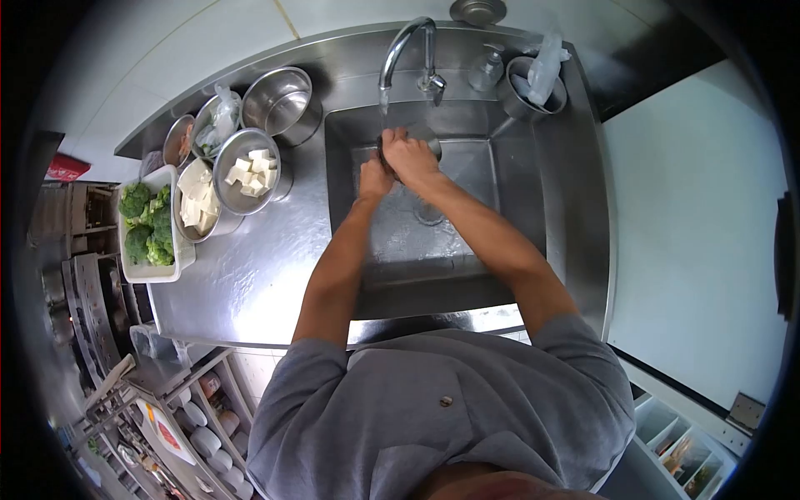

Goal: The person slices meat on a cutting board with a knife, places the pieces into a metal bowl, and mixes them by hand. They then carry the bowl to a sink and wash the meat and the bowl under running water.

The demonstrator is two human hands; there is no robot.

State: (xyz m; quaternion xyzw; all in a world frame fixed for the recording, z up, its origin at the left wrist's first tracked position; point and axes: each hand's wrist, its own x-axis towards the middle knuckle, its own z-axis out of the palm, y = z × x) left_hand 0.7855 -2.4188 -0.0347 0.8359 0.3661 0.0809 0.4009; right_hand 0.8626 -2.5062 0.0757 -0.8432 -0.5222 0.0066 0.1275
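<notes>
Under the running faucet (408, 58), both hands work close together inside the steel sink (517, 175). My right hand (408, 158) has its fingers curled over what looks like a round metal bowl (430, 136), mostly hidden behind the hands. My left hand (377, 178) closes on its near left side, low and touching the right hand. A thin stream of water falls from the spout just above the fingers. The sink floor below is wet, with the round drain (430, 215) under my right forearm.
Left on the counter stand a metal bowl of tofu cubes (252, 172), a bowl of white slices (198, 200), a white tub of broccoli (154, 258) and a steel pot (279, 96). A soap bottle (486, 71) and a metal container (515, 104) with plastic stand behind the sink.
</notes>
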